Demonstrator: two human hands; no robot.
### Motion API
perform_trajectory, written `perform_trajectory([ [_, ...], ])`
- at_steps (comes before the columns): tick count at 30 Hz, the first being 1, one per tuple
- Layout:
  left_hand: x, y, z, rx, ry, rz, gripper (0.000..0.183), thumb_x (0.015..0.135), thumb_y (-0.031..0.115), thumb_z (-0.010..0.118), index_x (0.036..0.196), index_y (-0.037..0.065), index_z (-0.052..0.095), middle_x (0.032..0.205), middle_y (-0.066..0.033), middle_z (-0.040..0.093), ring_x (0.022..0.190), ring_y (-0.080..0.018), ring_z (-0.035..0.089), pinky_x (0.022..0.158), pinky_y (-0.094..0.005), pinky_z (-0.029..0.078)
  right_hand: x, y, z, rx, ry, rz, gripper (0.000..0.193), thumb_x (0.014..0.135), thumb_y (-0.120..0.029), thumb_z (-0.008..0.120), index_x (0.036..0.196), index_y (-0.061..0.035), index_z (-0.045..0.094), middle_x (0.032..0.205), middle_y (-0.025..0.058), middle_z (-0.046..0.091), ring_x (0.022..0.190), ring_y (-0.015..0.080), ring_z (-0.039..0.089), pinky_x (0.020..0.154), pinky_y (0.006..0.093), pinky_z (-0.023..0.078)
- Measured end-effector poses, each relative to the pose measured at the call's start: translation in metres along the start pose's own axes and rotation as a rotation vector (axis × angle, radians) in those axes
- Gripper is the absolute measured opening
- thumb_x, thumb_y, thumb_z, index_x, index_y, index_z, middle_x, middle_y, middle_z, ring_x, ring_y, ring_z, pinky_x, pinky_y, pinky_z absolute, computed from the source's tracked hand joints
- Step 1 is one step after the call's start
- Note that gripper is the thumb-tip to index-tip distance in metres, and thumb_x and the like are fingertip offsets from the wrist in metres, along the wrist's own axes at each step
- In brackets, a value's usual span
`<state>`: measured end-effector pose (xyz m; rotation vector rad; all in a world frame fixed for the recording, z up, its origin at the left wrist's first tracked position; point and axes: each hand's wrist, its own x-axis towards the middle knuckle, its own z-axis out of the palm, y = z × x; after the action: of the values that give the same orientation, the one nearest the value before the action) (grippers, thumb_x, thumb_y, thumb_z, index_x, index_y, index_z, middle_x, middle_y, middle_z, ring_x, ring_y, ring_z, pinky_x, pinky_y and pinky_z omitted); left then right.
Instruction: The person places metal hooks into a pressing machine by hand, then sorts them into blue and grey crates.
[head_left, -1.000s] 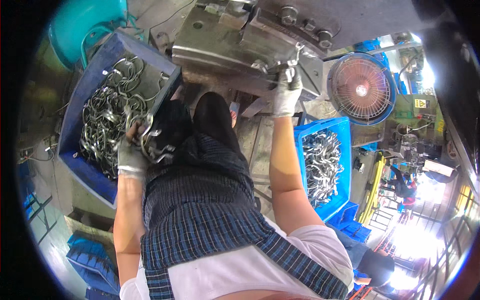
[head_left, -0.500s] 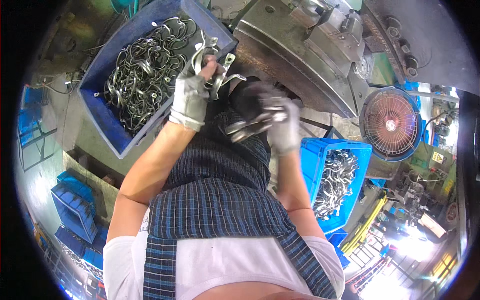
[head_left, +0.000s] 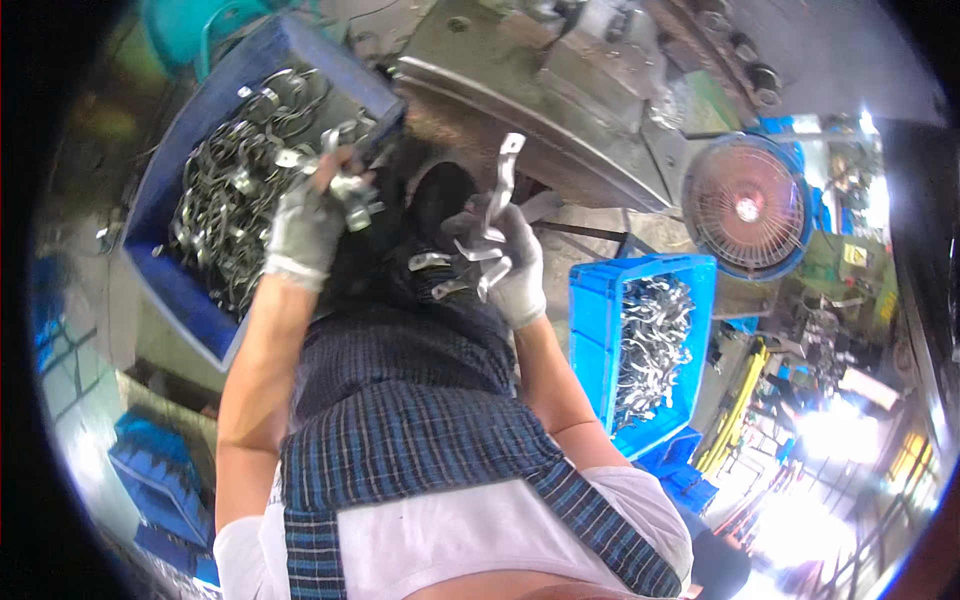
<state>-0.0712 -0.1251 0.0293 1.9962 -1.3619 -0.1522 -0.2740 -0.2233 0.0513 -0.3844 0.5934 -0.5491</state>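
My left hand (head_left: 303, 228), in a pale work glove with bare fingertips, is closed on a few bent metal brackets (head_left: 356, 200). It is at the right-hand rim of a dark blue bin (head_left: 190, 318) full of curved metal brackets (head_left: 240, 175). Over my lap, my right hand (head_left: 522, 275), gloved too, grips several bent metal strips (head_left: 505, 178). One stands up from its fingers, while others splay out toward the left. Two of those, low at the left, lie against my dark clothing, and whether the hand holds them cannot be made out.
A light blue crate (head_left: 590, 345) of shiny bent parts stands to my right. Ahead is a heavy steel machine bed (head_left: 540, 120). A round caged fan (head_left: 748, 207) is at the far right, and stacked blue crates (head_left: 165, 480) are at lower left.
The whole view has shifted, so the bins and machine appear further left. My right hand, blurred before, has turned, and its strips now fan upward and left. My left hand still holds its brackets.
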Motion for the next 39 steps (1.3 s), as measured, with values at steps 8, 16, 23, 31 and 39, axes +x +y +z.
perform_trajectory([
  [8, -0.042, -0.027, 0.002, -0.997, -0.299, -0.874, 0.024, 0.078, 0.013, 0.056, 0.096, -0.002, 0.056, 0.085, -0.0050, 0.060, 0.072, -0.0090, 0.054, 0.063, -0.0203, 0.041, 0.001, -0.085, -0.010, -0.602, 0.160, -0.942, 0.024, 0.082, -0.010, 0.046, 0.103, 0.0029, 0.046, 0.084, 0.0057, 0.054, 0.073, 0.0118, 0.053, 0.062, 0.0191, 0.044],
  [16, -0.044, -0.016, 0.000, -1.126, 0.041, -0.972, 0.024, 0.072, -0.003, 0.059, 0.096, 0.000, 0.056, 0.078, -0.0054, 0.059, 0.063, -0.0125, 0.056, 0.057, -0.0216, 0.046, 0.074, -0.109, -0.057, -0.559, 0.036, -0.947, 0.016, 0.084, -0.008, 0.046, 0.096, -0.0008, 0.053, 0.086, 0.0056, 0.055, 0.078, 0.0123, 0.052, 0.071, 0.0243, 0.044],
  [23, -0.039, -0.016, -0.009, -1.123, -0.028, -1.039, 0.009, 0.078, 0.007, 0.056, 0.083, 0.000, 0.057, 0.067, -0.0036, 0.056, 0.055, -0.0108, 0.052, 0.047, -0.0217, 0.041, 0.069, -0.114, -0.049, -0.501, 0.080, -0.878, 0.017, 0.084, -0.010, 0.047, 0.096, -0.0010, 0.053, 0.088, 0.0057, 0.055, 0.078, 0.0111, 0.052, 0.069, 0.0228, 0.043],
  [31, -0.025, -0.003, -0.011, -1.148, -0.171, -0.857, 0.016, 0.078, 0.008, 0.055, 0.091, -0.002, 0.056, 0.078, -0.0043, 0.058, 0.064, -0.0106, 0.055, 0.058, -0.0207, 0.044, 0.062, -0.108, -0.045, -0.612, 0.186, -0.920, 0.019, 0.082, -0.002, 0.046, 0.099, 0.0023, 0.053, 0.084, 0.0003, 0.054, 0.075, 0.0071, 0.050, 0.066, 0.0185, 0.042],
  [39, -0.003, 0.019, -0.023, -0.760, -0.164, -0.561, 0.018, 0.076, 0.012, 0.060, 0.089, -0.001, 0.059, 0.069, 0.0008, 0.058, 0.057, -0.0022, 0.047, 0.052, -0.0169, 0.036, -0.013, -0.093, 0.024, -2.061, -0.037, -1.437, 0.021, 0.063, -0.020, 0.057, 0.077, -0.0042, 0.058, 0.093, 0.0122, 0.059, 0.070, 0.0247, 0.060, 0.059, 0.0268, 0.047],
])
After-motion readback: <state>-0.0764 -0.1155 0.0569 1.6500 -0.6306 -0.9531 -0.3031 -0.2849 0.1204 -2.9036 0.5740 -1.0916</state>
